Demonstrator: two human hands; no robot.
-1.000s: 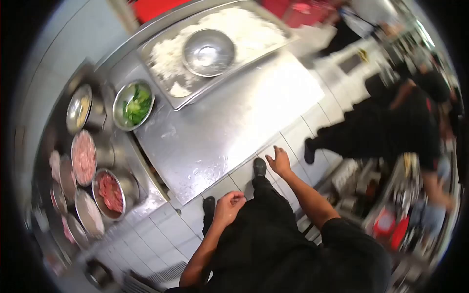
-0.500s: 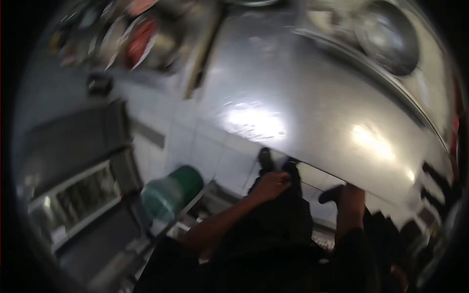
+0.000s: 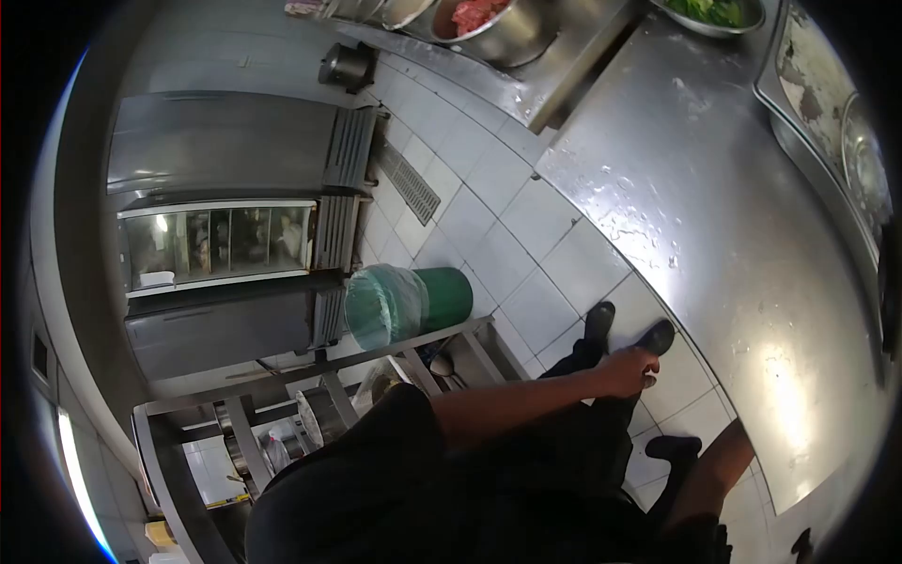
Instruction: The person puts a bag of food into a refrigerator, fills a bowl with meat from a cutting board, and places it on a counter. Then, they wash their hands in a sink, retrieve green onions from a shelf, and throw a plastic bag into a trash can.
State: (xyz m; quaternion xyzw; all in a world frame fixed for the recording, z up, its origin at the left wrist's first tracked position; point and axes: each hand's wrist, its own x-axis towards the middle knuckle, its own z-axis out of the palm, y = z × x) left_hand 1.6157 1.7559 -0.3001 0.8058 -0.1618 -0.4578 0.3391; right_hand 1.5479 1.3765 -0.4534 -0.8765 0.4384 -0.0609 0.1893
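My left hand point(image 3: 624, 372) hangs over the tiled floor, just above my dark shoe point(image 3: 655, 336). Its fingers are curled in, and a small glint shows on them; I see nothing held. On the right, my right forearm point(image 3: 722, 472) reaches to the edge of the steel table point(image 3: 695, 188), which hides my right hand. Wet drops lie on the tabletop near its left edge.
A green bin point(image 3: 446, 293) with a clear liner stands on the floor beside a metal rack point(image 3: 413, 344). Farther left is a steel fridge point(image 3: 225, 141). At the back are a pot of red meat point(image 3: 477, 16), a bowl of greens point(image 3: 709, 13) and a floor drain point(image 3: 406, 179).
My view has swung left and sharpened, so the bin, fridge and table all sit farther right in it. My left hand stays low with its fingers curled.
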